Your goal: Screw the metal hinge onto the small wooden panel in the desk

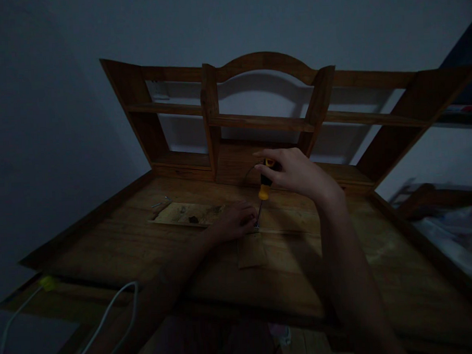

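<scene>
Dim light is falling on a plain wall (pixel 174 23), and a wooden shelf unit (pixel 263 123) is standing along the far edge of the desk (pixel 125 244), probably to leave working room nearer the front. Around the desk's middle, a yellow-and-black screwdriver (pixel 265 189) is pointing downward, tilting slightly so that its handle is sitting farther right than its tip. The right hand (pixel 288 165) is gripping the handle from above, thumb and fingers closing around its upper part; such a hold is likely allowing both downward pressure and a turn of the wrist. The left hand (pixel 237 220) is resting low beside the shaft, fingers curling in toward the tip, seemingly to steady something there; whether they are pinching it or only guarding it, I cannot tell. A shiny little piece (pixel 257 228) is showing at the tip, too small to identify.

Toward the left edge, a pale, dark-stained wooden strip (pixel 186 213) is lying roughly parallel to the far edge and reaching the left hand. Nearer the front edge, a small wooden block (pixel 251 252) is lying just below the tip; whether it is joined to anything, I cannot tell. Slim metal pins (pixel 156 205) are lying by the strip's far-left end, presumably within reach yet out of the way. A white cable (pixel 118 293) is looping over the near edge, toward the left corner.
</scene>
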Demonstrator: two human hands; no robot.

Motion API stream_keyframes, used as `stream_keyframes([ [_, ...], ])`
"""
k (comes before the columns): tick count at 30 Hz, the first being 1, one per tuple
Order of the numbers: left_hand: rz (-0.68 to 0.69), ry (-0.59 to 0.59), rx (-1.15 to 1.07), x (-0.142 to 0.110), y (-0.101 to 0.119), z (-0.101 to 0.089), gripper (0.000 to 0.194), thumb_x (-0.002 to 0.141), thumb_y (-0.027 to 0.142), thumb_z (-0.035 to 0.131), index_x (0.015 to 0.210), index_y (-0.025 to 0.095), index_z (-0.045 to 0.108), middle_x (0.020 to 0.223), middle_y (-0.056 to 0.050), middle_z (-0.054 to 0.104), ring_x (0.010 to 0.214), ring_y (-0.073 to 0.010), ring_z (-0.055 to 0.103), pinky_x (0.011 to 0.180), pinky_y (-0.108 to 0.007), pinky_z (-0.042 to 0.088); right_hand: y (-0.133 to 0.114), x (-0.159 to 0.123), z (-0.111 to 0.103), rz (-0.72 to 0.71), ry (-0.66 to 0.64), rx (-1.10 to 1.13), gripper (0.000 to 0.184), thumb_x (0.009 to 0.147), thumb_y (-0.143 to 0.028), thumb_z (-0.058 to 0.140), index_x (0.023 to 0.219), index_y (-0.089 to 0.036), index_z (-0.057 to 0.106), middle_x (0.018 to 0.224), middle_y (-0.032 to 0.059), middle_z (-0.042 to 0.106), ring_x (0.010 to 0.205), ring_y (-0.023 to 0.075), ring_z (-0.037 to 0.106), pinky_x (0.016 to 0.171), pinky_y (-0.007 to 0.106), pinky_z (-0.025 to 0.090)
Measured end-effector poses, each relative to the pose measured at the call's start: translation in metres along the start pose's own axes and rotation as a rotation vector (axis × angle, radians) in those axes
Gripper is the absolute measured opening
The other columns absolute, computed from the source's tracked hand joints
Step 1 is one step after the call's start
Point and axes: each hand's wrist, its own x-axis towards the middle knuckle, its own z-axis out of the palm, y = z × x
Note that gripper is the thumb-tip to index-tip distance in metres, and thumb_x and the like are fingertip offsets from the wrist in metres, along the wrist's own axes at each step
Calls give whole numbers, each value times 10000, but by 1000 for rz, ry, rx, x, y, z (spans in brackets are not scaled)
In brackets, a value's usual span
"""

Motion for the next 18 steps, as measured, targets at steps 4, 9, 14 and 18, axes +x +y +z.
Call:
stream_keyframes([
  [4, -22, 8, -14, -1, 2, -1, 148, 1015, 296, 512, 935, 217, 609, 1004, -62, 654, 997, -229, 608, 928, -371, 480, -1, -3, -4, 31, -43, 9, 540, 954, -260, 534, 1481, -183, 622, 1188, 95, 778, 969, 238, 716, 871, 330, 511],
  [9, -34, 29, -13, -3, -1, 2, 116, 992, 292, 550, 945, 209, 616, 1023, -62, 659, 997, -229, 616, 912, -365, 487, -2, -4, -4, 38, -19, -17, 462, 966, -279, 561, 1412, -205, 657, 1092, 80, 775, 971, 236, 696, 839, 313, 486],
  [14, 22, 16, -5, -1, -4, 4, 121, 996, 253, 514, 918, 205, 592, 997, -51, 643, 953, -210, 605, 880, -342, 487, -1, 0, 1, 68, 16, -142, 356, 1005, -455, 586, 1214, -188, 695, 941, 89, 752, 857, 251, 690, 777, 330, 466],
  [18, 25, 13, -22, -1, -4, 4, 126, 990, 223, 506, 886, 206, 575, 979, -49, 638, 947, -205, 602, 881, -336, 491, 0, 0, 1, 56, -13, -71, 458, 1007, -415, 565, 1378, -165, 660, 1016, 105, 769, 923, 258, 702, 834, 340, 484],
])
